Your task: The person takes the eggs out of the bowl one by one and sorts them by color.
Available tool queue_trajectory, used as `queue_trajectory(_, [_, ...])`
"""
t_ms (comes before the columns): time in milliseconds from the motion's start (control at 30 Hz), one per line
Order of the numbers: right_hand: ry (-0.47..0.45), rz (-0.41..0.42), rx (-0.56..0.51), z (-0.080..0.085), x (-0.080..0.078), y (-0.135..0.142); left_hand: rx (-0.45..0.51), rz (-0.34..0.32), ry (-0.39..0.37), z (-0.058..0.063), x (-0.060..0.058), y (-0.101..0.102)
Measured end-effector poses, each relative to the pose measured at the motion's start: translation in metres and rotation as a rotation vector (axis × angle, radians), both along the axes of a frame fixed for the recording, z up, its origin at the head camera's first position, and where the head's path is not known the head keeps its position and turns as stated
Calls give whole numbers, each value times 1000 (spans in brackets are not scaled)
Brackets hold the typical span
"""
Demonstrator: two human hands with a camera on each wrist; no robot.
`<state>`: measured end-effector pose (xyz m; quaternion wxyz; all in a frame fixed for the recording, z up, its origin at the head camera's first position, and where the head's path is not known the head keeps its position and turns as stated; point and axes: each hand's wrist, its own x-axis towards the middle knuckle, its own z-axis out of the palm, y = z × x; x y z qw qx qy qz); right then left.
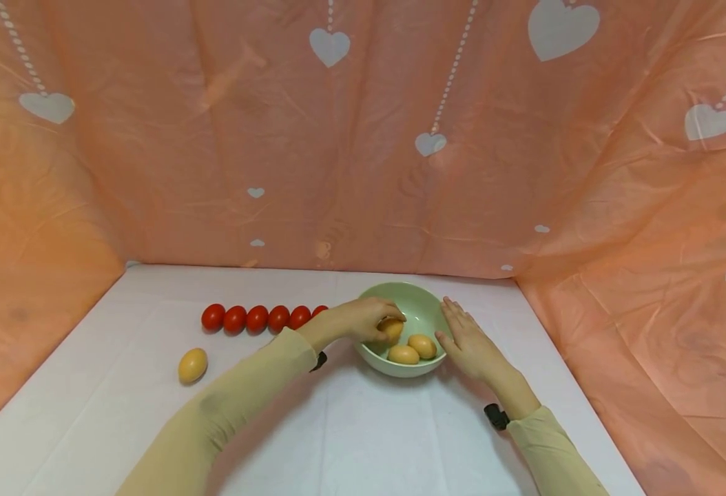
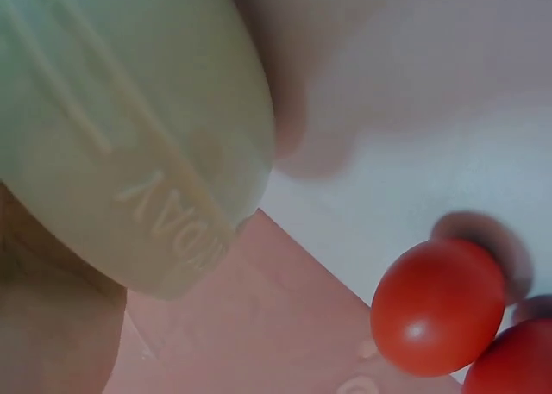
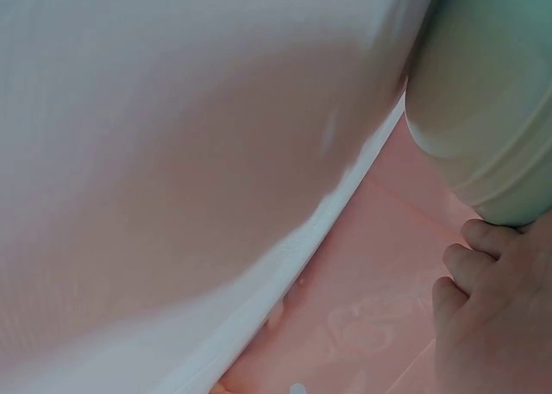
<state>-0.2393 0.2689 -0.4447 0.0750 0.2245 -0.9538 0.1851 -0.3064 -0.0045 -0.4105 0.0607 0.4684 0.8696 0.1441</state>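
Inside the pale green bowl [image 1: 399, 370], my left hand [image 1: 358, 320] grips a yellow egg [image 1: 391, 330] with curled fingers. Two more yellow eggs, one in front [image 1: 403, 355] and one to the right [image 1: 422, 346], lie at the bottom of the bowl. My right hand [image 1: 471, 342] lies against the bowl's right side, fingers straight. In the right wrist view the fingers [image 3: 470, 269] touch the outside of the bowl [image 3: 483, 144]. The left wrist view shows the bowl's outer wall [image 2: 164, 118] with raised lettering; the held egg is hidden there.
A row of several smooth red egg-shaped things [image 1: 257, 319] stands left of the bowl, partly behind my left forearm. Another yellow egg [image 1: 193, 365] lies farther left on the white cloth-covered table [image 1: 375, 434]. Orange curtains [image 1: 363, 207] with hearts enclose the back and sides.
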Motion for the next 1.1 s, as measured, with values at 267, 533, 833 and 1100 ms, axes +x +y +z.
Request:
queue_trajectory(267, [-3,-5,7,0,1,1,141,40,31,1,7,-6])
queue_trajectory(533, [4,-2,6,0,0,0,262,95,103,8,17,-18])
queue_trajectory(833, [-4,4,-4,1,2,-1,340,165,122,13,31,-38])
queue_trajectory(1100, [-9,1,0,2,3,-1,431,213,163,17,45,-64])
